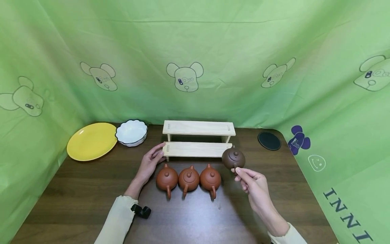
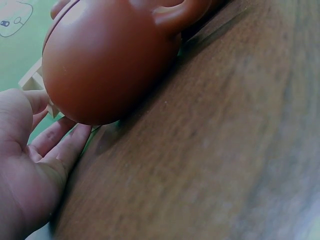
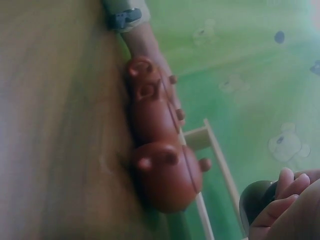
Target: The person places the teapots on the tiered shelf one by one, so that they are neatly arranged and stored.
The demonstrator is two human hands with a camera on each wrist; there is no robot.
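Note:
A dark brown teapot (image 1: 233, 158) hangs from my right hand (image 1: 257, 189), whose thumb and fingers pinch its handle. It is at the right end of the lower step of a two-tier wooden stand (image 1: 195, 149); whether it touches the step I cannot tell. With thumb and fingers, my left hand (image 1: 150, 162) holds the left end of that step. Three reddish-brown teapots stand in a row before the stand: a left one (image 1: 167, 177), a middle one (image 1: 189, 179) and a right one (image 1: 210, 177). The left wrist view shows one teapot (image 2: 110, 60) hiding some left fingertips.
On the left lie a yellow plate (image 1: 91, 142) and a white scalloped bowl (image 1: 132, 131) with a dark rim. A round black coaster (image 1: 269, 141) sits at the back right of the wooden table (image 1: 76, 196). Green printed cloth (image 1: 228, 44) hangs around the table's back and sides.

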